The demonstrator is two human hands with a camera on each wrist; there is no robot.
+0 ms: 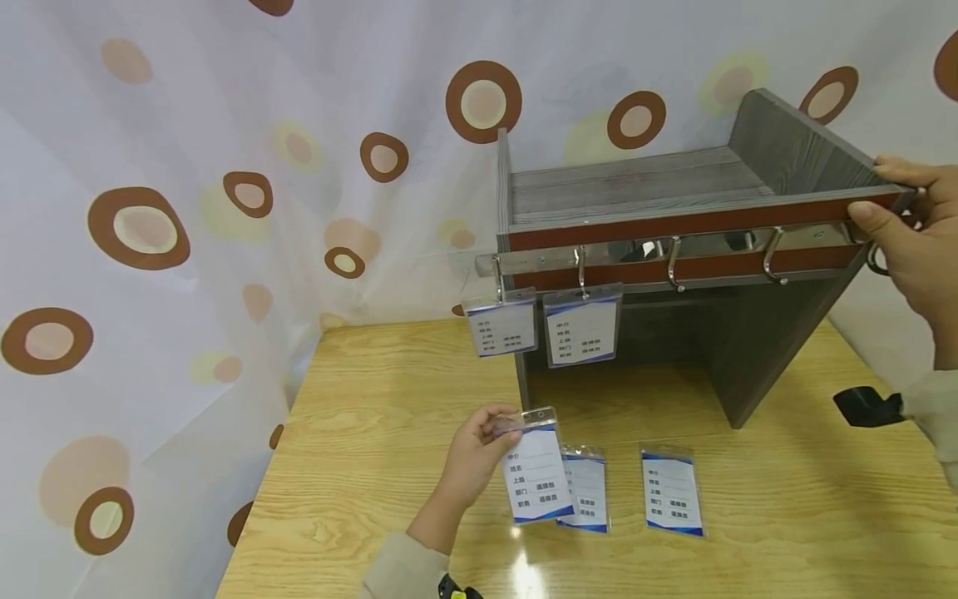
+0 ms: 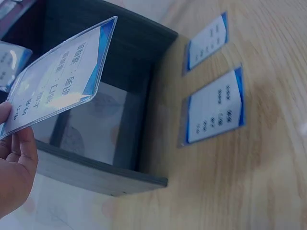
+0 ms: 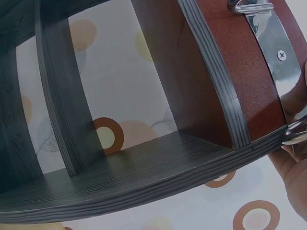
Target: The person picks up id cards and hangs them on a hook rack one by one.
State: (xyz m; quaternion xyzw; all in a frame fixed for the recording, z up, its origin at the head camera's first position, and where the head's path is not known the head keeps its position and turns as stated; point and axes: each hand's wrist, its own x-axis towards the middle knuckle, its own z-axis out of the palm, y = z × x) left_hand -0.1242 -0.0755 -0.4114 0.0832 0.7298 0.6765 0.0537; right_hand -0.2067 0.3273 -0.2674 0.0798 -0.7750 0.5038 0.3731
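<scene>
My left hand (image 1: 473, 456) pinches a clear-sleeved badge card (image 1: 537, 476) by its top edge, between thumb and fingers. The card is white with blue corners and printed lines, and in the head view it partly covers a second badge (image 1: 590, 492) lying on the table. Another badge (image 1: 671, 494) lies to the right of that one. With thumb and fingers, my right hand (image 1: 928, 237) grips the front right corner of a grey wooden hook rack (image 1: 786, 333). From the rack's two leftmost hooks hang two more badges, a left one (image 1: 506, 328) and a right one (image 1: 582, 329).
A metal strip with several curved hooks runs along the rack's red-brown front; an uncovered hook (image 1: 674, 264) is near its middle. The rack stands on a wooden table (image 1: 374, 416). Behind hangs a white cloth (image 1: 299, 100) patterned with brown rings.
</scene>
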